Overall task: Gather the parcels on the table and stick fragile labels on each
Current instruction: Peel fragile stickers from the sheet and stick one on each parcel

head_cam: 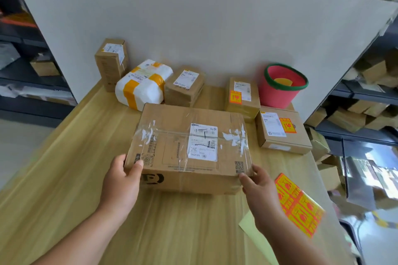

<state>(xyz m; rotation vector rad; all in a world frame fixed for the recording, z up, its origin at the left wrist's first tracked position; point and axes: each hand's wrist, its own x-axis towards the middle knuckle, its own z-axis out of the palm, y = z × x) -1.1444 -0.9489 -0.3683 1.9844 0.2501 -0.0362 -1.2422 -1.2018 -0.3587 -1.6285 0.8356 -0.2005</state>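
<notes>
Brown cardboard under shiny clear tape makes up the big box (189, 148) at the near middle of the pale wooden counter (64, 178). Your left hand (120, 180) grips its near left corner with the thumb on top, and your right hand (260, 187) grips the near right corner. Your other fingers are hidden behind the box. The print on its white slip is too small to read. The orange label sheet (299, 204) beside your right wrist is blurred and partly covered by your arm.
</notes>
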